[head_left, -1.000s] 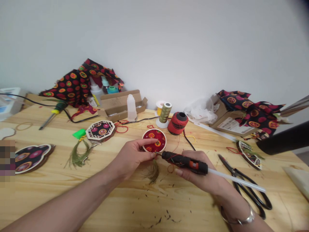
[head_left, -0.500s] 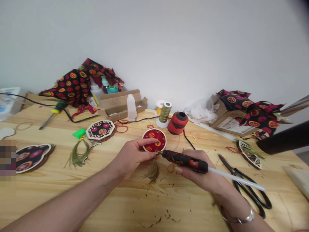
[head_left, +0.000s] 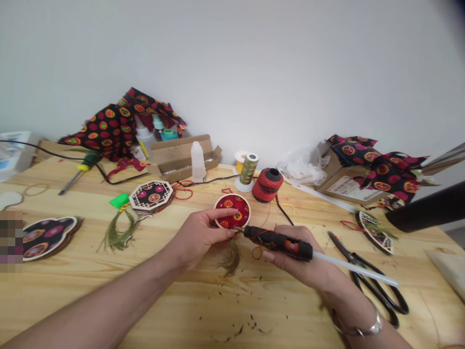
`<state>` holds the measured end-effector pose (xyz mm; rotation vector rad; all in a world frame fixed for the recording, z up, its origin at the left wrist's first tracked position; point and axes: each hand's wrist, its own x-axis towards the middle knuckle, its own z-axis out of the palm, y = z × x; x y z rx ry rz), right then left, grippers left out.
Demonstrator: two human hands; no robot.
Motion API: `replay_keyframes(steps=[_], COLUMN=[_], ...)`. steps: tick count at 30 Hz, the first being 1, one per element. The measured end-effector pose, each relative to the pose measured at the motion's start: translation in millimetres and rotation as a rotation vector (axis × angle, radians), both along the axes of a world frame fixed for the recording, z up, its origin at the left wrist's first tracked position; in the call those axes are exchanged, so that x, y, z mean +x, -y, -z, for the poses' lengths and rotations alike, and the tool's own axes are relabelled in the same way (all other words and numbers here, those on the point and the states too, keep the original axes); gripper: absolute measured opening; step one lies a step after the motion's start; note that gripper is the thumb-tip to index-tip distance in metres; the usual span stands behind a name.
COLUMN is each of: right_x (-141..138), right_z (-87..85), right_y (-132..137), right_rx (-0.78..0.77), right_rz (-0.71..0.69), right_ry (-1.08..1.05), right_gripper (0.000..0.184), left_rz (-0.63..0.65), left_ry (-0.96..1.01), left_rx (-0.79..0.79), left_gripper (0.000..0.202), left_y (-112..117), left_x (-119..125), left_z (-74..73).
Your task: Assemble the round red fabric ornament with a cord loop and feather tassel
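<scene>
Between the thumb and forefinger of my left hand [head_left: 203, 235] is a round pendant [head_left: 228, 203] with a pale rim and red patterned fabric. An olive tassel [head_left: 231, 259] hangs from its lower edge onto the table. My right hand [head_left: 305, 266] is closed around a black glue gun [head_left: 278, 242], and a long translucent glue stick [head_left: 358, 268] sticks out of its back end. The gun's nozzle meets the pendant's lower rim, close to my left thumb tip. Whether glue is coming out is too small to tell. Red thread lies beside the gun.
Black scissors [head_left: 368, 278] lie right of my right hand. Behind the pendant stand a red thread cone [head_left: 268, 186], an olive spool [head_left: 249, 169] and a white bottle [head_left: 198, 162]. An octagonal pendant [head_left: 151, 197] and a screwdriver [head_left: 80, 170] lie to the left. Dark scraps dot the front.
</scene>
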<state>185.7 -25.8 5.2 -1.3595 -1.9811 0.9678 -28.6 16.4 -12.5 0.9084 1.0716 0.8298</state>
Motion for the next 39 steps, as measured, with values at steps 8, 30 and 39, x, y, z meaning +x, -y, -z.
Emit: replay_keyframes(steps=[8,30,39], right_x=[0.8,1.6,2.2], right_z=[0.3,-1.0,-0.7], right_y=[-0.8,-0.4,-0.4], right_rx=[-0.031,-0.033,-0.021], right_rz=[-0.003,-0.008,-0.027], right_ry=[0.008,0.005,-0.002], right_gripper=[0.026,0.026,0.025], left_rz=[0.015,0.009,0.001], left_ry=[0.024,0.038,0.049], left_rx=[0.004,-0.017,-0.034], left_gripper=[0.043,0.044,0.044], left_y=[-0.2,-0.6,-0.2], left_x=[-1.0,0.1,1.2], left_z=[2.3,0.5,-0.5])
